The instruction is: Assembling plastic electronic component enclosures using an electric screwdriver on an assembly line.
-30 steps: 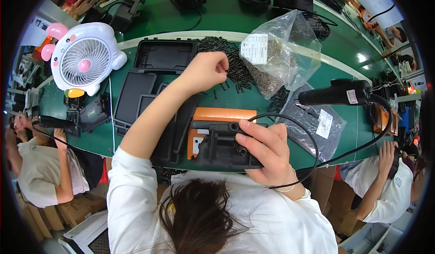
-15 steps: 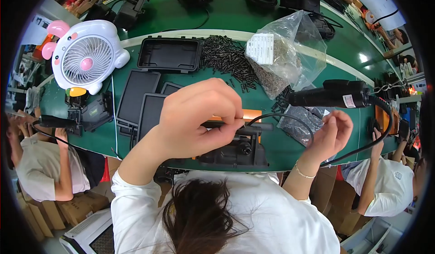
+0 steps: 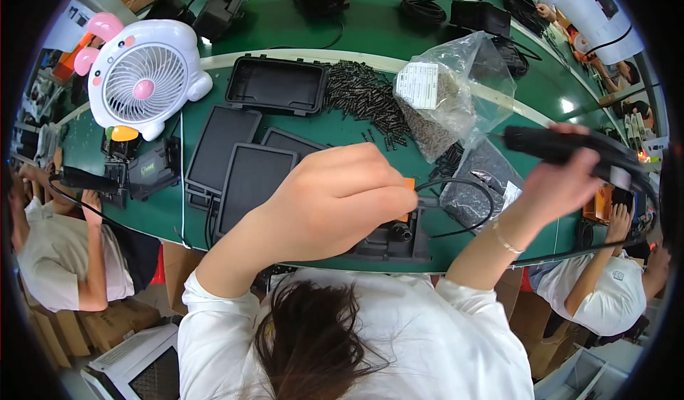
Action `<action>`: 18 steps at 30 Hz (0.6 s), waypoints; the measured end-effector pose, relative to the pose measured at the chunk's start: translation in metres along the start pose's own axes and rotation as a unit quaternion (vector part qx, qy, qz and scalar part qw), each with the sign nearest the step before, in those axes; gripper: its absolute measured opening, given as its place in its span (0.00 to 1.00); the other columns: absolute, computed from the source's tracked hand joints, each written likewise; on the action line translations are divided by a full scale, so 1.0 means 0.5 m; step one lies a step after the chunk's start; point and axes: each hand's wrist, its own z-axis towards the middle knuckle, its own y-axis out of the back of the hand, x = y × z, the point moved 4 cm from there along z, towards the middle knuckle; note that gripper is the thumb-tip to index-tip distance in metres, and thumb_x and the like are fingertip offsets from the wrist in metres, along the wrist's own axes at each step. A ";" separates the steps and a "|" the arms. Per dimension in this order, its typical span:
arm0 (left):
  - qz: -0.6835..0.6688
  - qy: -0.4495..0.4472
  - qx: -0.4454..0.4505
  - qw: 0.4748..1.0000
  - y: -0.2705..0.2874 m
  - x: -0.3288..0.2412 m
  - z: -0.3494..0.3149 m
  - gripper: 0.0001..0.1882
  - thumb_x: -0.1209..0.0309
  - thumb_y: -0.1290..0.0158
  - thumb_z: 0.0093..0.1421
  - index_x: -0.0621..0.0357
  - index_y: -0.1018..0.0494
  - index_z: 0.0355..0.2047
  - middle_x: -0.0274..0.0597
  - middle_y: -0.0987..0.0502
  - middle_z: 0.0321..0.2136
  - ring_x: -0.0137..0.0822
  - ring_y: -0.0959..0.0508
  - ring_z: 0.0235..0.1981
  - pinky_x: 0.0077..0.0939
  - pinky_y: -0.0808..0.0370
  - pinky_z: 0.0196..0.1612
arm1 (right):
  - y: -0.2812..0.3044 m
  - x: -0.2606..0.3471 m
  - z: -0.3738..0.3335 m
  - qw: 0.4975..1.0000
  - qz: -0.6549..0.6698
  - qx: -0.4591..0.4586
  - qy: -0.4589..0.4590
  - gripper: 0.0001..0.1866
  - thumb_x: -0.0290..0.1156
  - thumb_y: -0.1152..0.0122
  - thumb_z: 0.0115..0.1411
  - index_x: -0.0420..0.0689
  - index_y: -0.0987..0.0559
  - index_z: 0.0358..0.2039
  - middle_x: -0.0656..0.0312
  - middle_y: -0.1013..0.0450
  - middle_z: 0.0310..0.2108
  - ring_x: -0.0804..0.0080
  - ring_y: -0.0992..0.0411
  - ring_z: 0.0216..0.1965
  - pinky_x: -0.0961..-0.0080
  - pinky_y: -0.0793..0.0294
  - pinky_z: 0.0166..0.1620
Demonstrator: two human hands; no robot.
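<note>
My left hand (image 3: 342,204) is closed in a pinch above a black plastic housing (image 3: 410,249) at the table's front edge. Its fingertips are turned away, so what they hold is hidden. A thin black cable (image 3: 491,199) loops out beside those fingers toward the right. At the right, my right hand (image 3: 566,179) is wrapped round a black electric screwdriver (image 3: 545,143), slightly blurred, its tip pointing left. Part of something orange (image 3: 409,185) shows just behind my left fingers.
Flat black panels (image 3: 256,186) lie left of my left hand, an open black box (image 3: 276,86) behind them. Beyond are piled small black screw-like parts (image 3: 363,100), a clear bag of small parts (image 3: 445,104) and another plastic bag (image 3: 477,186). A white fan (image 3: 146,79) stands left. Co-workers sit on both sides.
My right hand has moved right and up from beside the bag and taken hold of the electric screwdriver. The left hand, still pinched, has shifted slightly right and down.
</note>
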 end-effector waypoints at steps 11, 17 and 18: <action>-0.214 0.278 -0.037 0.936 -0.025 0.042 -0.078 0.26 0.76 0.43 0.43 0.61 0.36 0.45 0.44 0.22 0.31 0.40 0.22 0.33 0.28 0.29 0.41 | -0.189 0.114 -0.009 0.879 0.435 0.158 -0.112 0.23 0.36 0.40 0.52 0.42 0.38 0.43 0.59 0.35 0.28 0.73 0.36 0.24 0.75 0.31 0.29; -0.240 0.316 -0.083 0.914 -0.034 0.044 -0.087 0.31 0.75 0.43 0.44 0.59 0.42 0.49 0.44 0.21 0.30 0.38 0.21 0.32 0.26 0.30 0.41 | -0.217 0.109 -0.019 0.862 0.427 0.239 -0.131 0.24 0.35 0.39 0.51 0.42 0.39 0.43 0.60 0.35 0.27 0.74 0.36 0.23 0.77 0.32 0.28; -0.246 0.320 -0.081 0.911 -0.037 0.047 -0.090 0.32 0.75 0.43 0.44 0.59 0.43 0.50 0.45 0.21 0.30 0.39 0.22 0.32 0.26 0.30 0.41 | -0.222 0.109 -0.022 0.858 0.426 0.253 -0.133 0.24 0.35 0.39 0.50 0.42 0.39 0.43 0.61 0.35 0.27 0.75 0.36 0.23 0.78 0.32 0.28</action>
